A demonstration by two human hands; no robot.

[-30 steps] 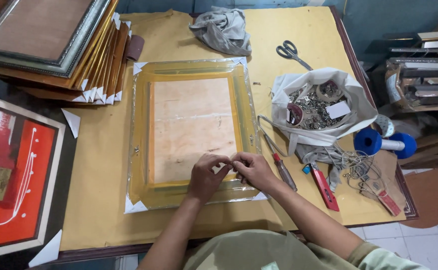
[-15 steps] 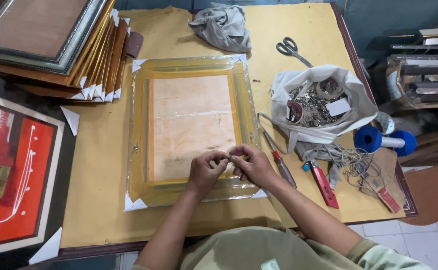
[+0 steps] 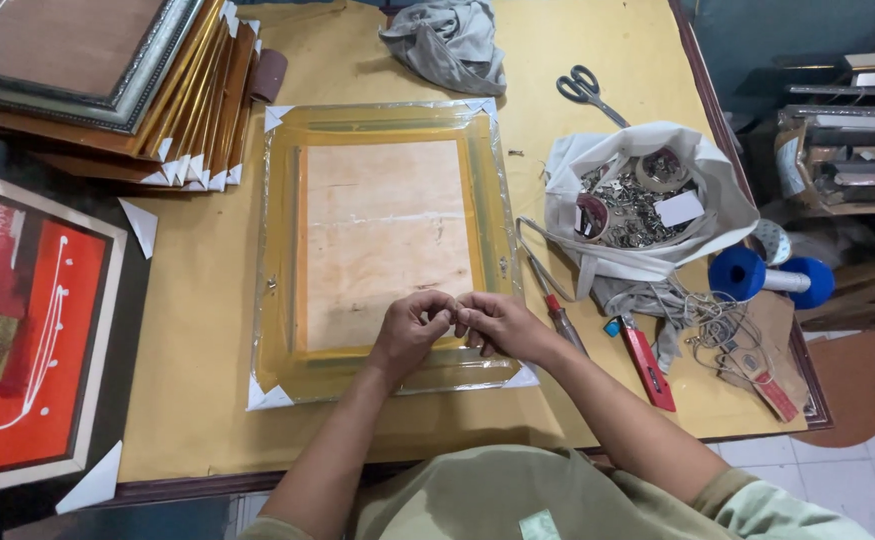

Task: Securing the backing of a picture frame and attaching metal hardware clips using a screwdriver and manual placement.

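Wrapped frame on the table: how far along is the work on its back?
Done: the gold frame lies face down, plastic-wrapped, corner protectors on, backing board fitted. In hand: left hand and right hand pinch something too small to identify at the lower edge. Left: no hanging wire crosses the back; the wire and hardware bag sit alongside.

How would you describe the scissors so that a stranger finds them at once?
Start at the yellow table, then the white bag of metal parts on its right. The scissors lie just beyond it, dark-handled, the only tool at the far edge.
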